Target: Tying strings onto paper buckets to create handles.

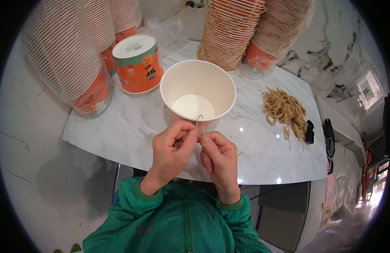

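Note:
Both my hands meet at the near rim of a large white-lined paper tub (198, 90), which stands upright with its mouth open toward me. My left hand (173, 145) is closed, thumb and finger pinching a thin tan string (200, 119). Close beside it, my right hand (220, 157) also pinches the string, its other fingers curled in. The string rises in a small loop between my fingertips, in front of the tub's rim. Whether it touches the tub I cannot tell.
A pile of tan strings (283, 107) lies on the marble-patterned table (131, 135), beside a black object (309, 132). An upside-down orange and green tub (138, 67) stands behind left. Wrapped tub stacks (64, 55) rise at left, and a string-wound stack (228, 36) at the back.

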The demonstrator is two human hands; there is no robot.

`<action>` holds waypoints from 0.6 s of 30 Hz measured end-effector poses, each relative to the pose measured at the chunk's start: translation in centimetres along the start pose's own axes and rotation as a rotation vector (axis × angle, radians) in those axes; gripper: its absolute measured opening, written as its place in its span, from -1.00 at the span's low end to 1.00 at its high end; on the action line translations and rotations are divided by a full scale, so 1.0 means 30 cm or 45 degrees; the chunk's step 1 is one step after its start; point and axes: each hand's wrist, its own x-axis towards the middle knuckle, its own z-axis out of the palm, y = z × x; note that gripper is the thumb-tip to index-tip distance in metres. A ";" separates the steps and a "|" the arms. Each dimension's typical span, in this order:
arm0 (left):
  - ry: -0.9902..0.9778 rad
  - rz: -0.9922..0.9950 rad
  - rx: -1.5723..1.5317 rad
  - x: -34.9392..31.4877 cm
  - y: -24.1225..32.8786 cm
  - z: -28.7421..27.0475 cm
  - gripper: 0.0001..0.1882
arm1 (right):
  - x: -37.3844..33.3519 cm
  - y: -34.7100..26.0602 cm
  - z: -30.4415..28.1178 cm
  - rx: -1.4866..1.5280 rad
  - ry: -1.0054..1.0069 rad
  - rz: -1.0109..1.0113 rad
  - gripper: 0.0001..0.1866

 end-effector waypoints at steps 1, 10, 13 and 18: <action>0.002 0.000 0.001 -0.002 0.003 -0.001 -0.99 | -0.001 -0.002 0.003 0.000 -0.001 0.001 -0.77; -0.009 0.011 -0.006 0.024 0.014 0.010 -0.97 | -0.019 0.012 -0.010 0.007 0.021 0.102 -0.80; 0.019 0.036 0.050 0.028 -0.003 0.007 -0.99 | -0.023 0.010 -0.018 0.052 -0.004 0.121 -0.82; 0.133 0.121 0.086 0.032 -0.010 0.009 -0.99 | -0.029 0.012 -0.019 0.052 -0.011 0.146 -0.84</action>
